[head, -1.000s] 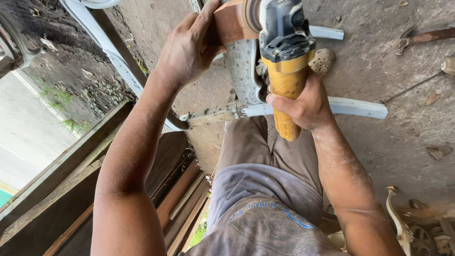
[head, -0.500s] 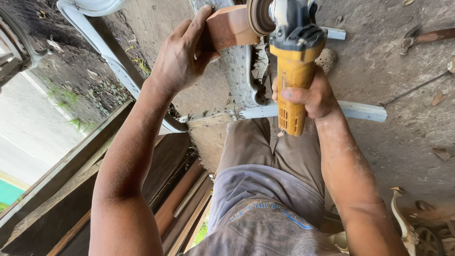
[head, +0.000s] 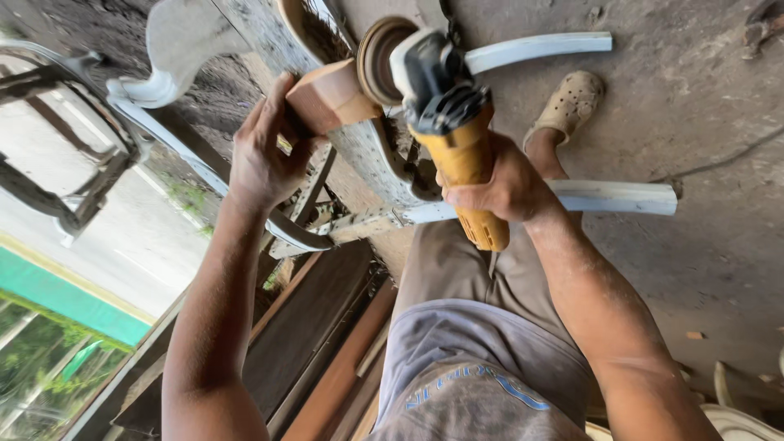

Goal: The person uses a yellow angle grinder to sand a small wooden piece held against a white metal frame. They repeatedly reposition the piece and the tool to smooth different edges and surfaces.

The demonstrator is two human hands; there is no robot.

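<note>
1. The left hand is closed around a small reddish-brown wooden block, fingers wrapped over its near-left end, and holds it up at the far middle of the scene.
2. The right hand is clenched tight on the yellow body of an angle grinder, well down the handle toward its near end.
3. The grinder's long axis runs from the right hand away to the far left; its round sanding disc sits at the far end, with its face touching the right end of the block.
4. So the block lies to the left of and beyond the right hand, directly at the disc; the left hand is the nearer of the two to it, since it already holds it.
5. Just under the block and disc stands a white-painted curved furniture frame, its pale rails reaching off to the right.
6. The person's foot in a beige clog rests on the concrete floor just beyond the right hand, between the two rails.
7. Dark wooden planks lie near left, beside the person's knee.
</note>
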